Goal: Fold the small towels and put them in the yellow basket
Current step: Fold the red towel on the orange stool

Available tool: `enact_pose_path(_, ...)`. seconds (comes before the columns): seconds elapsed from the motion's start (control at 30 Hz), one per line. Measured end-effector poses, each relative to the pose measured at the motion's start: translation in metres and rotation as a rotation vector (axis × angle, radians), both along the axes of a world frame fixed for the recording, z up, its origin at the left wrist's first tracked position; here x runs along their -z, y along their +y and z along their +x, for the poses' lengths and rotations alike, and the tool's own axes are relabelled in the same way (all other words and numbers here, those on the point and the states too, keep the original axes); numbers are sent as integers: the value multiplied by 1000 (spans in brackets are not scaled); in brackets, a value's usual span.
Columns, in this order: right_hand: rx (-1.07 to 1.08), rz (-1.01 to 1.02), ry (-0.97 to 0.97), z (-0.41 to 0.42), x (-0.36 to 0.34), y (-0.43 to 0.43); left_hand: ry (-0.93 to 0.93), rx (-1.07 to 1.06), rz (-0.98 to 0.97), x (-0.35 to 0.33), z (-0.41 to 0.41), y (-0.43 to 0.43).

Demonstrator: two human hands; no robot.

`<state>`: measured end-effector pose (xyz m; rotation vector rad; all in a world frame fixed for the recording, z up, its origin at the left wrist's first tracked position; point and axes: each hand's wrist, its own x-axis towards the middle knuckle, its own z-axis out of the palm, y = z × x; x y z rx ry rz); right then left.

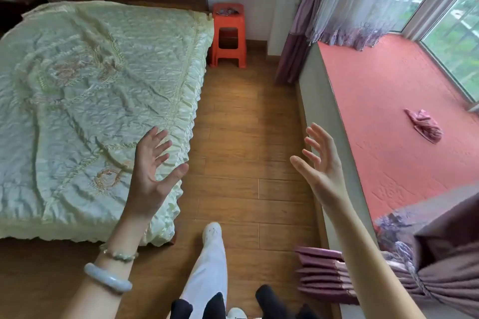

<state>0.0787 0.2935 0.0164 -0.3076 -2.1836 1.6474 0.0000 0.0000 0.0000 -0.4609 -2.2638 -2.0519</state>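
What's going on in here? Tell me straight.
A person stands on the wooden floor between the bed and the red window seat. The left hand and right hand are both raised and open, holding nothing. A crumpled pink cloth, possibly a small towel, lies untouched on the window seat. No yellow basket is in view.

A wooden floor [241, 137] runs between a bed [90, 111] and a red window seat [388, 116], daylit.
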Motion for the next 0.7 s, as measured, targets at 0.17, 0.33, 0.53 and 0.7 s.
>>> enact_pose_path(0.17,5,0,-39,-74,5,6,-9,28,-13,2,-87,4)
enact_pose_path(0.33,15,-10,-45,-162,3,8,-31,81,-33,-1,-178,14)
enact_pose_path(0.53,56,-17,-43,-251,2,16,-38,141,-50,-6,-276,29)
enact_pose_path(0.7,80,-18,-45,-317,2,33,-73,137,-37,1,-343,49)
